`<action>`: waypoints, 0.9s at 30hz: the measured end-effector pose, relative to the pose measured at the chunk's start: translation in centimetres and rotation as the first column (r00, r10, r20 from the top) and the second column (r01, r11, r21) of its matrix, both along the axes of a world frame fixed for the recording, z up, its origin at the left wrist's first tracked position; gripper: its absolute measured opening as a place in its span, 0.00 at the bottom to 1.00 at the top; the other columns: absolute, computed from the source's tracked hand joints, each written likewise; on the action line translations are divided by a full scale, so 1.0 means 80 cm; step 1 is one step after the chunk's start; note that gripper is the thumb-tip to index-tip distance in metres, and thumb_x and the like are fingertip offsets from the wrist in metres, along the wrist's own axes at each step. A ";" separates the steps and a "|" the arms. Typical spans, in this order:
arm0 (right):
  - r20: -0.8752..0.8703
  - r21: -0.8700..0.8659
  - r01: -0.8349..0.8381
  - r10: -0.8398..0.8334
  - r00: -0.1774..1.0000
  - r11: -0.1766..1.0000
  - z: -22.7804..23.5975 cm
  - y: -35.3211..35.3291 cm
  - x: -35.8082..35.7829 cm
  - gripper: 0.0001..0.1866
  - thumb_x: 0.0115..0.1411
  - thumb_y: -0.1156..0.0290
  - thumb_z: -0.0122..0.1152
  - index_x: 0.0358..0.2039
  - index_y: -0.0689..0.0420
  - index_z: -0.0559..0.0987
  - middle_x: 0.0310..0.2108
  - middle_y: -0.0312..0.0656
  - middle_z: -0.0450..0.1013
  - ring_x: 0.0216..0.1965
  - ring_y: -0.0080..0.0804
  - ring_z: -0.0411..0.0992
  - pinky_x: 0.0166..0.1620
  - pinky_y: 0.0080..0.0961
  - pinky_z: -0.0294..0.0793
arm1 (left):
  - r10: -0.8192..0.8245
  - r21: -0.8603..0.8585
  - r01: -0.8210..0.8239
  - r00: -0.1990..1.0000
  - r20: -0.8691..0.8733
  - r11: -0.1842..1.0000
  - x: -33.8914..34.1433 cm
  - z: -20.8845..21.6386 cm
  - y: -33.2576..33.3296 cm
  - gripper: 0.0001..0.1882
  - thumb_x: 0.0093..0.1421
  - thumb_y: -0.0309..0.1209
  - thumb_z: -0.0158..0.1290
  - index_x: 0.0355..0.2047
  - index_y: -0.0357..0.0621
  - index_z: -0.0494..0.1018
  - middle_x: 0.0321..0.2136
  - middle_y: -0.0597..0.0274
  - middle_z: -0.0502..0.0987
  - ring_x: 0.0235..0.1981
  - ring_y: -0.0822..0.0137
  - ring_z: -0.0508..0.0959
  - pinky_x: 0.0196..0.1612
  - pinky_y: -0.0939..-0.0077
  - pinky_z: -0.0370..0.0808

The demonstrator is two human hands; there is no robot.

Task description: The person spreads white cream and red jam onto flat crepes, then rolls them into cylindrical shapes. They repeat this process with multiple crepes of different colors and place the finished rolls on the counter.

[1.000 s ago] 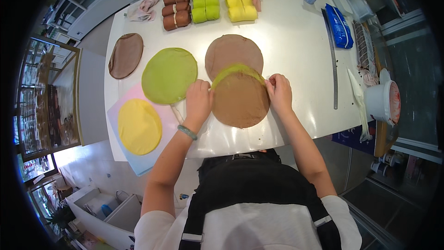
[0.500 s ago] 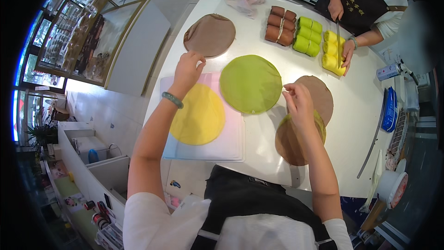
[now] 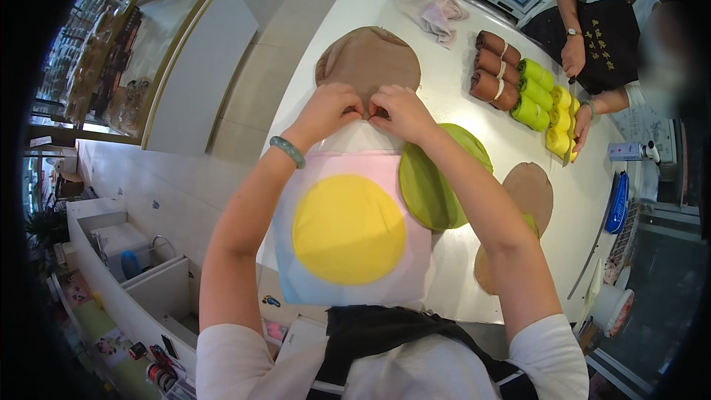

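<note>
A thin round brown crepe (image 3: 370, 59) lies at the far left of the white table. My left hand (image 3: 333, 107) and right hand (image 3: 400, 112) meet at its near edge, each with thumb and fingers pinched on the rim. Below them a yellow crepe (image 3: 348, 230) rests on a pastel pink-and-blue sheet (image 3: 296, 281). My right forearm crosses over a green crepe (image 3: 426, 192), hiding its middle. Further right is another brown crepe (image 3: 532, 185), with a brownish round (image 3: 485, 274) partly behind the same arm.
Rolled brown (image 3: 495, 67), green (image 3: 532, 95) and yellow (image 3: 561, 122) crepes stand bundled at the far right. There a co-worker's hand (image 3: 583, 130) steadies the yellow rolls beside a knife. A crumpled cloth (image 3: 433, 11) lies at the back; a blue packet (image 3: 617, 204) at the right edge.
Both hands have come together at the near edge of the far-left brown crepe. My right hand moved left, away from the green crepe's side. The view has shifted too.
</note>
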State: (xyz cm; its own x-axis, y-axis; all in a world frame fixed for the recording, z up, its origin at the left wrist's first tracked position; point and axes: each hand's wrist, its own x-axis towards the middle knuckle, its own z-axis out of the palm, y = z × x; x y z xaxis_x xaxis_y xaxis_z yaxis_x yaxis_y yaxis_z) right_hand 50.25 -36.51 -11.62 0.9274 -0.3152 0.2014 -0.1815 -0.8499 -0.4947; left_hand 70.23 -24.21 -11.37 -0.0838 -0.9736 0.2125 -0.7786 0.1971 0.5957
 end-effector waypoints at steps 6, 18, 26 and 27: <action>-0.054 0.252 -0.004 0.018 0.998 0.968 0.002 -0.013 0.007 0.07 0.53 0.67 0.72 0.30 0.52 0.81 0.32 0.39 0.76 0.38 0.40 0.76 0.45 0.38 0.75 | -0.080 0.000 0.080 0.997 0.003 0.997 0.012 -0.003 -0.007 0.07 0.52 0.29 0.66 0.32 0.47 0.80 0.32 0.63 0.80 0.39 0.55 0.79 0.44 0.58 0.75; -0.148 0.326 0.078 -0.031 0.988 0.942 0.029 -0.011 0.017 0.11 0.55 0.64 0.73 0.30 0.56 0.81 0.31 0.43 0.78 0.35 0.43 0.77 0.40 0.39 0.77 | -0.049 0.182 0.064 0.995 -0.089 0.981 0.019 0.016 -0.027 0.04 0.57 0.28 0.62 0.32 0.42 0.80 0.30 0.56 0.81 0.34 0.52 0.81 0.40 0.58 0.76; -0.095 0.496 0.207 -0.185 0.978 0.843 0.012 -0.018 0.018 0.08 0.59 0.70 0.71 0.34 0.61 0.83 0.29 0.46 0.79 0.32 0.39 0.78 0.38 0.34 0.77 | -0.022 0.274 0.066 0.987 -0.161 0.960 0.020 0.019 -0.040 0.07 0.59 0.25 0.62 0.37 0.39 0.76 0.31 0.53 0.79 0.32 0.54 0.79 0.38 0.63 0.76; -0.109 0.530 0.211 -0.180 0.978 0.822 0.010 -0.021 0.017 0.09 0.59 0.70 0.71 0.35 0.61 0.83 0.29 0.46 0.79 0.32 0.38 0.78 0.38 0.33 0.77 | -0.018 0.326 0.085 0.979 -0.202 0.941 0.020 0.022 -0.039 0.06 0.59 0.24 0.62 0.36 0.39 0.76 0.31 0.54 0.79 0.32 0.55 0.79 0.38 0.63 0.76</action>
